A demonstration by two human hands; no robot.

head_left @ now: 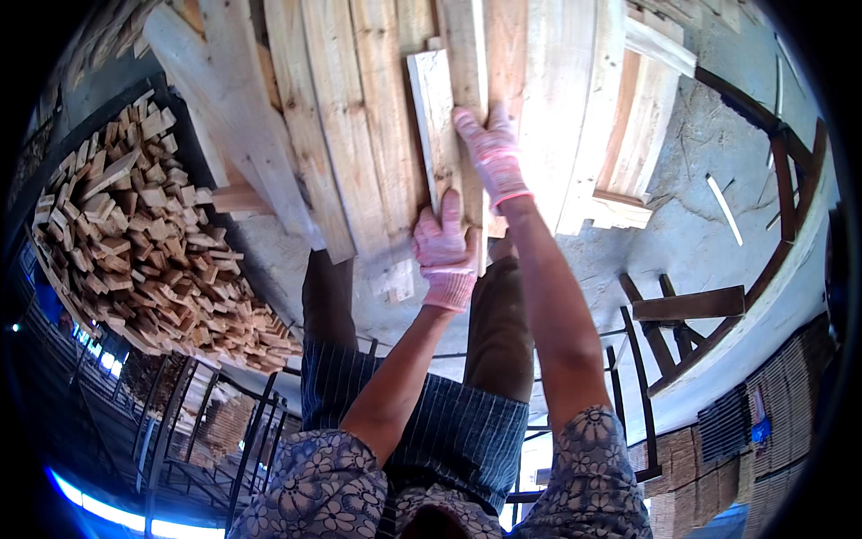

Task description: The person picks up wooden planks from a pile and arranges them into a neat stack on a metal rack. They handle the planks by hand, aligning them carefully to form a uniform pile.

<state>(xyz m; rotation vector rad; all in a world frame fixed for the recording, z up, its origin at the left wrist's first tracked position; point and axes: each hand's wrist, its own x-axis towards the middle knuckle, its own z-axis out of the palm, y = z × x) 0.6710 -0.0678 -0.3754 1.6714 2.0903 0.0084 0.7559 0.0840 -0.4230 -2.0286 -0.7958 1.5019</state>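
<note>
Both my hands wear pinkish-white knit gloves over a layer of long pale boards [382,117]. A shorter wooden board [433,112] with a whitish face lies on top, tilted slightly left at its far end. My left hand [444,251] is closed at this board's near end, one finger stretched along it and the others curled. Farther away, my right hand [494,162] rests on the planks just right of the short board, thumb and fingers apart. The undersides of its fingers are hidden. A long narrow plank [469,72] runs beside the short board, passing under my right hand.
A large heap of short wood offcuts [144,234] fills a dark-edged container at left. Loose boards [224,108] lie aslant beside the layer. Dark metal frames [687,305] stand at right, with stacked timber [709,458] beyond. A thin white strip [724,209] lies on the floor.
</note>
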